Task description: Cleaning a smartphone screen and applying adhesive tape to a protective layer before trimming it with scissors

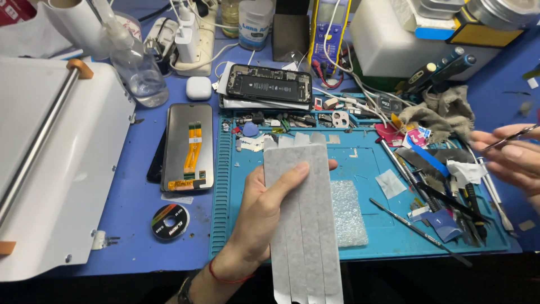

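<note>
One grey sheet (304, 225) of strips, pinched upright in left hand (261, 217) above blue mat (371, 236). Looks light, floppy, likely sticky; hold by edges. Right hand (514, 157) closed around thin tweezers (509, 137) near the tools (450, 202).

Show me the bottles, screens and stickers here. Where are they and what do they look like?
Clear spray bottle: back left, see-through.
White bottle: back middle, blue label.
Phone screen panel: left of blue mat, grey, orange ribbon.
Opened phone: behind mat, black insides.
Tape roll: front left, round, black label.
</note>
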